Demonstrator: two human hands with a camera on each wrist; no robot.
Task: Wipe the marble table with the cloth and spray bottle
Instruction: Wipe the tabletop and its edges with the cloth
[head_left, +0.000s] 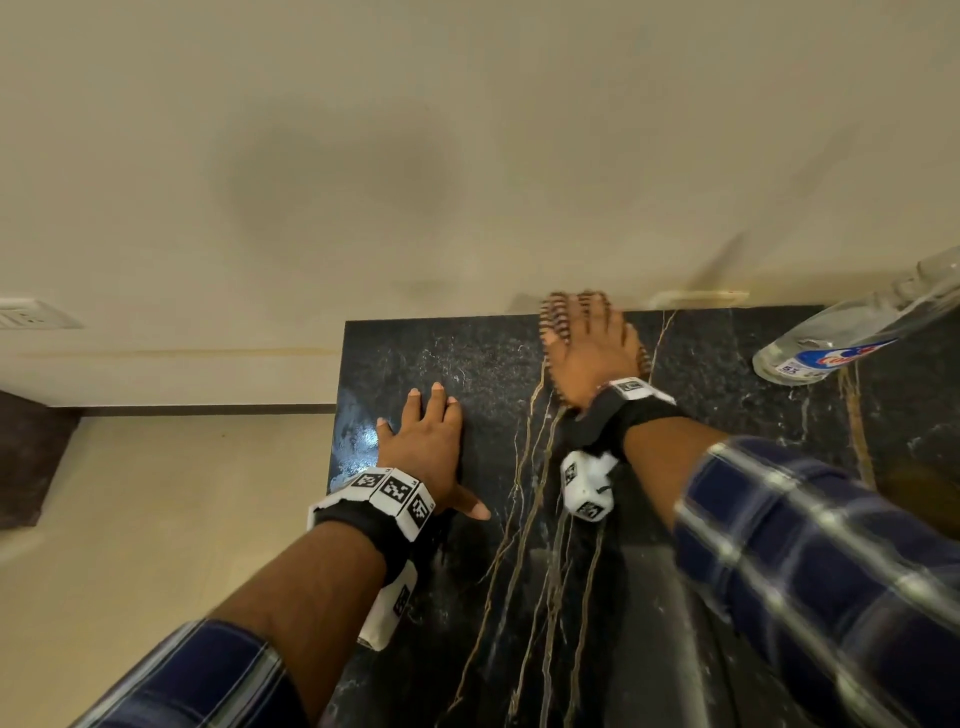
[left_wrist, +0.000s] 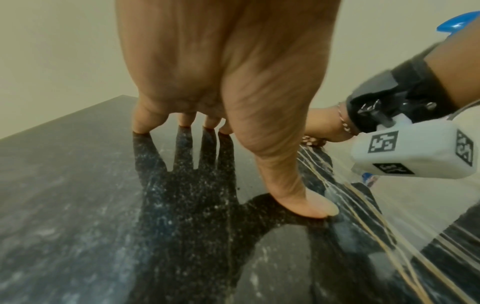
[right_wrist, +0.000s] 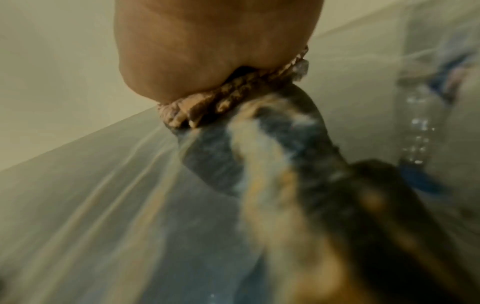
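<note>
The black marble table has gold veins running down its middle. My left hand lies flat on it near the left edge, fingers spread and holding nothing; the left wrist view shows its fingertips and thumb pressed on the stone. My right hand lies flat, fingers straight, on a brown striped cloth at the table's far edge by the wall. In the blurred right wrist view my palm presses that cloth. A clear spray bottle with a blue label stands at the far right, untouched.
A beige wall rises right behind the table's far edge. Beige floor lies beyond the table's left edge, with a dark mat at the far left and a wall socket above it. A wet patch shines near the table's left edge.
</note>
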